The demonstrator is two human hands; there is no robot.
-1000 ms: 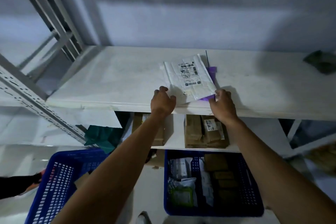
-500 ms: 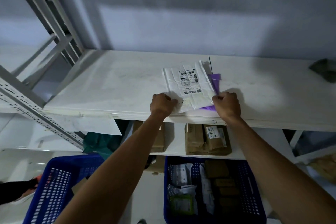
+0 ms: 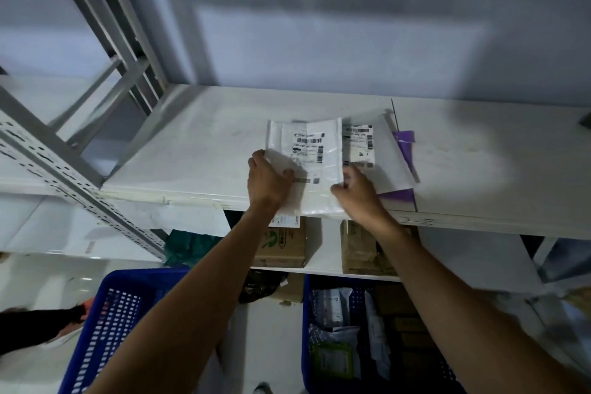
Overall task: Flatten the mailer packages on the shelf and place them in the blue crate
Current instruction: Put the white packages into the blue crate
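Observation:
A white mailer (image 3: 308, 150) with a barcode label lies at the front edge of the white shelf (image 3: 179, 150), its near end hanging over the edge. My left hand (image 3: 268, 181) grips its left side and my right hand (image 3: 356, 190) pinches its lower right corner. Behind it to the right lies a second white mailer (image 3: 380, 153) with its own label, on top of a purple mailer (image 3: 404, 150). Below on the floor stand two blue crates: one (image 3: 323, 297) under my right arm holding several packages, another (image 3: 105, 329) at the lower left.
Cardboard boxes (image 3: 281, 246) sit on the lower shelf under the mailers. A green bag (image 3: 188, 246) lies to their left. A grey metal rack upright (image 3: 64, 176) slants across the left. Someone's dark sleeve (image 3: 38, 326) shows at the left edge. A dark object (image 3: 585, 120) lies at the shelf's far right.
The top white mailer has slid left and toward the shelf's front edge, off the stack, uncovering a second white mailer beneath. Both hands now hold the top mailer's sides.

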